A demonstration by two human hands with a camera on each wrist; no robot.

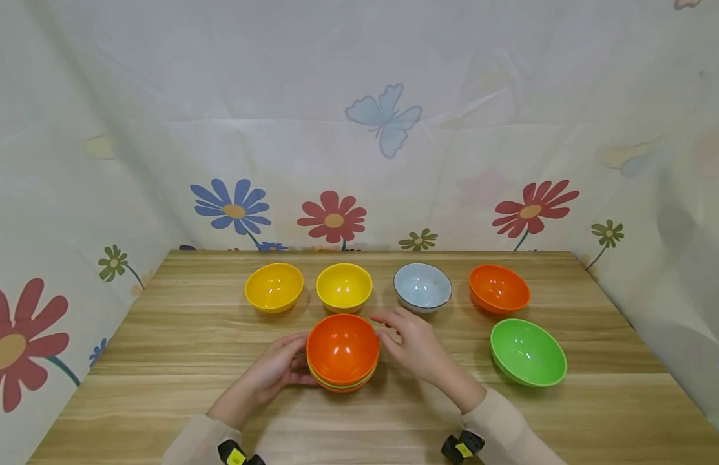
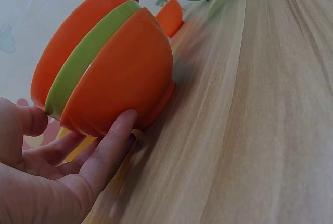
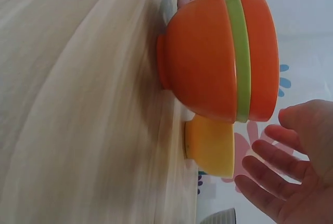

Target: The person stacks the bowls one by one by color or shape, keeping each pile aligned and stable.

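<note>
Three nested bowls, orange over green over orange, form a stack [image 1: 343,349] [image 2: 114,73] [image 3: 223,52] on the wooden table [image 1: 161,361], near its front middle. My left hand [image 1: 280,368] [image 2: 47,172] cups the stack's left side, with its thumb against the rim and its fingers along the lowest bowl's wall. To the right of the stack is my right hand [image 1: 414,342] [image 3: 291,172], fingers spread and relaxed. It holds nothing, and a small gap separates it from the top bowl's rim.
Behind the stack stand single bowls in a row: amber [image 1: 274,287], yellow [image 1: 344,287] [image 3: 210,146], pale grey [image 1: 422,287] and orange [image 1: 499,289]. A green bowl [image 1: 528,352] sits at the right front. Flowered curtain closes in the table's back and sides.
</note>
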